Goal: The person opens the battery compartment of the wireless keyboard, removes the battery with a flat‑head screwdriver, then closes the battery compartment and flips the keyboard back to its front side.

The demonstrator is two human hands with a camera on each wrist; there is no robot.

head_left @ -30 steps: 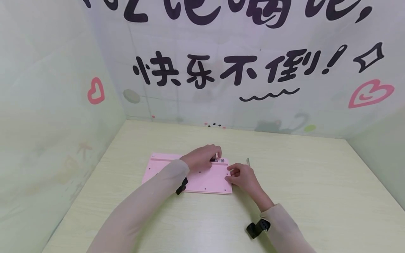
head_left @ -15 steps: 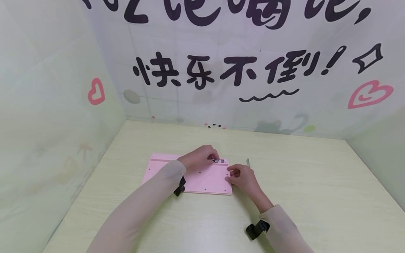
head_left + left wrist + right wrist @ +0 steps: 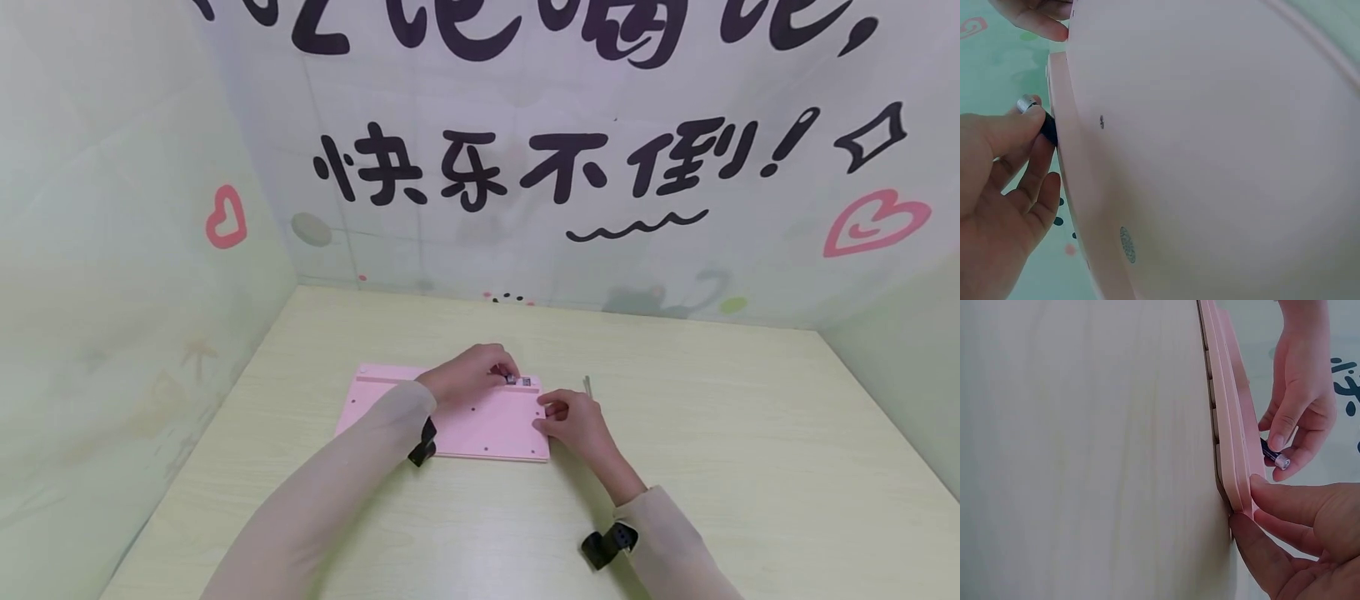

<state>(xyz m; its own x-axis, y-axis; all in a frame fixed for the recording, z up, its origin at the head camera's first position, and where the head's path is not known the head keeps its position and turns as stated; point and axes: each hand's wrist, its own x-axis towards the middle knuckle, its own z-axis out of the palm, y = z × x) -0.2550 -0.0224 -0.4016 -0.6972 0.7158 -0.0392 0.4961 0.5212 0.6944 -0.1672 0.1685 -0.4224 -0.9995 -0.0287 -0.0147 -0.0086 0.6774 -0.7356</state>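
A pink keyboard (image 3: 495, 427) lies face down on the table; the right wrist view shows its keys along the underside. My left hand (image 3: 468, 372) is over the raised strip at its far edge, near the right end. Between thumb and fingers it pinches a small dark battery (image 3: 1274, 455) with a silvery end, also seen in the left wrist view (image 3: 1049, 129). Just right of those fingers, a slot (image 3: 526, 382) in the strip shows small printed marks. My right hand (image 3: 577, 423) grips the keyboard's right edge between thumb and fingers.
A thin grey metallic object (image 3: 588, 386) lies just beyond my right hand, partly hidden by it. The pale wooden table (image 3: 750, 433) extends to both sides. Printed cloth walls (image 3: 480, 250) stand behind and at the sides.
My left fingers, raised and bent over the slot a second ago, have come down and drawn slightly left, closing together near the strip. The right hand and keyboard have stayed put.
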